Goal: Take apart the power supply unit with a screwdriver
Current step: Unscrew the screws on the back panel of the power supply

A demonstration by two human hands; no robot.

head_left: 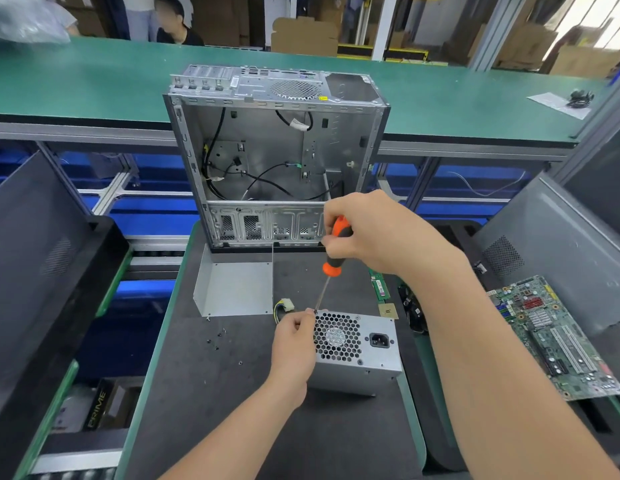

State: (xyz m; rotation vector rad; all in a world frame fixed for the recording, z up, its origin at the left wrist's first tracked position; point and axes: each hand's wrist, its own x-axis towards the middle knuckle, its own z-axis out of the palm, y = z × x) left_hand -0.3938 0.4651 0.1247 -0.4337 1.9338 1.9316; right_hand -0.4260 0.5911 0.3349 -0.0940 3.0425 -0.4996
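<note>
A single wide-angle view from a camera worn on the person's head, facing forward and steeply down along both forearms onto a dark work mat [204,393]. The left hand [293,344] and right hand [367,233], both at a screwdriver [332,268], sit close below the lens near the centre, over the power supply unit [357,362]. Farther ahead stands an open computer case [267,147]. A green bench [94,88] crosses the top of the frame. Straight edges bow toward the frame's sides.

Gutted computer case [274,150] upright at back; motherboard [551,337] right; loose screws [217,337] left.
</note>
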